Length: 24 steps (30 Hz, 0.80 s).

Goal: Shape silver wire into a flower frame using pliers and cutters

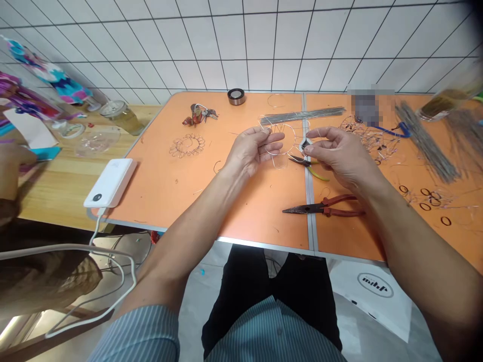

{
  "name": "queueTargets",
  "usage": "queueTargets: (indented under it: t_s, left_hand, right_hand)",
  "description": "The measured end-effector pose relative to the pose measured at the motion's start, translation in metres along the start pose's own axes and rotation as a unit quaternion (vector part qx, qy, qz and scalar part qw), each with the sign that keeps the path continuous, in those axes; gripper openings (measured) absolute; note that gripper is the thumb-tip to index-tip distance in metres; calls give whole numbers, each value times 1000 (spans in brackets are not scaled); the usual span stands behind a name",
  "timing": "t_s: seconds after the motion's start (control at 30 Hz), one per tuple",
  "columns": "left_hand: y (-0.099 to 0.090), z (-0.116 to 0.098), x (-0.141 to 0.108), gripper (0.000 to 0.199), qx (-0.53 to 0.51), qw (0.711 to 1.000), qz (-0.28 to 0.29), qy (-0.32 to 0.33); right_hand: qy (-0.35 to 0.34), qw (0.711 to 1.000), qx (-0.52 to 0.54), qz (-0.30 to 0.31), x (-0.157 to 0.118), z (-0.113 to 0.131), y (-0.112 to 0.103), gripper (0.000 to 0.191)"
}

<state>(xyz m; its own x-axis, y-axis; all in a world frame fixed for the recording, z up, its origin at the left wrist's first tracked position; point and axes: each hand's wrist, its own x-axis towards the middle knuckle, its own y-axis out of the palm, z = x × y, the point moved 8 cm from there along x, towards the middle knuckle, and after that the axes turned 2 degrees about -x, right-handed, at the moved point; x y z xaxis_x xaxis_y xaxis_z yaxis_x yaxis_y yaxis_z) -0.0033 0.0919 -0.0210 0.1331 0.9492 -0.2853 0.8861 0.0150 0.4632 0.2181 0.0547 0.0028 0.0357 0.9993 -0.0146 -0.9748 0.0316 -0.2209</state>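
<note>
Far left edge: another person's arm (7, 173), blurred, over a wooden table (151, 113).
Lidded cup (123, 118): pale yellow liquid inside; on the wood near the wall.
Power bank (110, 183): white, tilted, at the joint of the wooden and orange tables; white cable (97, 229) plugged into its near end.
Orange table (162, 196): carries the wirework.
Looped wire piece (187, 152): lying flat, a round of small scallops.
Red-brown cluster (196, 115): behind that piece; make-up unclear.
Tape roll (236, 97): dark, by the tiled wall.
Left hand (249, 151): thumb and fingers closed on the wire ring's left side, palm partly turned up.
Wire ring (295, 138): raised above the tabletop between both hands, thin wire ends sticking out.
Straight wire bundle (302, 116): lies behind the ring, across the table seam.
Yellow-handled cutters (307, 165): below the ring, near the right hand.
Red-handled pliers (325, 207): nearer the table's front edge, nose pointing left.
Right hand (339, 151): thumb and forefinger slightly apart at the ring's right edge; grip on wire, cannot tell.
Wire tangle (372, 138): beyond the right hand.
Second wire bundle (428, 143): slanting.
Dark rings (435, 197): several, loose, right of the forearm.
</note>
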Motion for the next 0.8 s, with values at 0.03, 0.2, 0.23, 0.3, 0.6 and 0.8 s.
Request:
queueTargets:
  t_s: [0.03,0.2,0.23,0.3,0.6,0.8]
  left_hand:
    - [1,0,0,6,-2,1000,2,-2]
    - [2,-2,-2,5,-6,1000,2,4]
    - [1,-2,-2,5,-7,1000,0,6]
    - [1,-3,-1,6,-5,1000,0,7]
    - [0,1,0,12,-18,1000,-4,-1]
    - [4,4,-3,8,-43,999,-6,-4]
  right_hand:
    - [-1,1000,-2,-4,0,0,-1,45]
    - [11,1000,3,10,-3,2,4,43]
    - [15,1000,1,18,-5,3,7,44]
    - [20,999,-7,24,-8,7,11,46]
    - [8,1000,9,-24,-6,3,7,53]
    - [3,1000,5,-20,-8,-3,16,74]
